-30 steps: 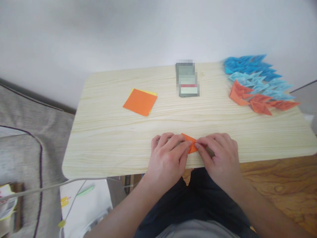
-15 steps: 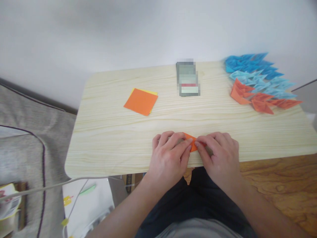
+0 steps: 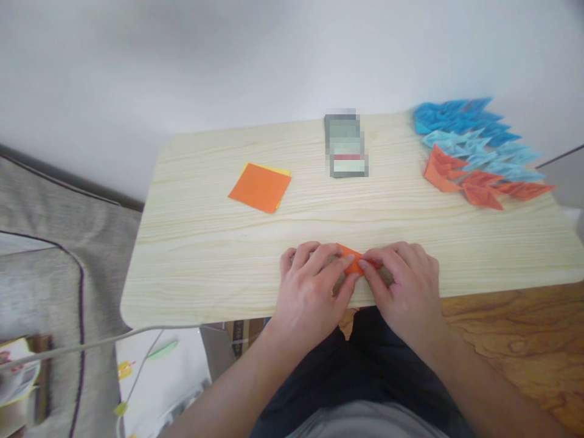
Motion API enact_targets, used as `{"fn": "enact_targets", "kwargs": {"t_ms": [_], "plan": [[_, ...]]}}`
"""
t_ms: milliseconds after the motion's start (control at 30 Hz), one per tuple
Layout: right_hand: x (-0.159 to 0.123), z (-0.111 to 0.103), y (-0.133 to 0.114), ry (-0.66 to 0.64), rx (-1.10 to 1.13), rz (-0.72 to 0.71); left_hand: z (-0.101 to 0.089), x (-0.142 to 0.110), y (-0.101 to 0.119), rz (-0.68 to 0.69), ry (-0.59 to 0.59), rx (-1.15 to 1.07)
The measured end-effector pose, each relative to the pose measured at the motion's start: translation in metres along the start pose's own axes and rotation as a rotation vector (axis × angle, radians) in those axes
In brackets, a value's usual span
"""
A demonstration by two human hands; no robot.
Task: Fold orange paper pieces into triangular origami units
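A small folded piece of orange paper [image 3: 353, 263] lies at the near edge of the table, partly covered by my fingers. My left hand [image 3: 314, 280] grips its left side between thumb and index finger, the other fingers curled against the tabletop. On its right side, my right hand [image 3: 401, 274] pinches the paper with thumb and forefinger. The two thumbs come close together over the paper. Its exact folds are hidden under the fingertips.
Orange square sheets [image 3: 260, 188] with yellow beneath lie left of centre on the wooden table [image 3: 196, 243]. A blurred-out phone-like object [image 3: 347, 146] rests at the back. Folded paper figures in blue [image 3: 460, 118], light blue [image 3: 483, 152] and orange [image 3: 483, 188] cluster at the right.
My left thumb has slid slightly right along the paper's near edge, toward my right thumb. My right hand keeps its pinch almost unmoved. The view has shifted a little.
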State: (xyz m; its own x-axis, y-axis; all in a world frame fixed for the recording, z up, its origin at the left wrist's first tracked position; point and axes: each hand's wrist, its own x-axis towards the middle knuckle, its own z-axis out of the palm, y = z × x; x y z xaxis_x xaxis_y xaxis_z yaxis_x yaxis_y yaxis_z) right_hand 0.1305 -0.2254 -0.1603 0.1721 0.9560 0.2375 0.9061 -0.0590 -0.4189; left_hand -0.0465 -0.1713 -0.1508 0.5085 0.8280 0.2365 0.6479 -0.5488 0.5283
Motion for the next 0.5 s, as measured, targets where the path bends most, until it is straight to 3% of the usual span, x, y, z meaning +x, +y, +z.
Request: {"fn": "enact_targets", "kwargs": {"t_ms": [500], "plan": [[-0.0020, -0.0008, -0.0004, 0.000, -0.009, -0.019, -0.0065, -0.0082, 0.0068, -0.026, -0.074, 0.060]]}}
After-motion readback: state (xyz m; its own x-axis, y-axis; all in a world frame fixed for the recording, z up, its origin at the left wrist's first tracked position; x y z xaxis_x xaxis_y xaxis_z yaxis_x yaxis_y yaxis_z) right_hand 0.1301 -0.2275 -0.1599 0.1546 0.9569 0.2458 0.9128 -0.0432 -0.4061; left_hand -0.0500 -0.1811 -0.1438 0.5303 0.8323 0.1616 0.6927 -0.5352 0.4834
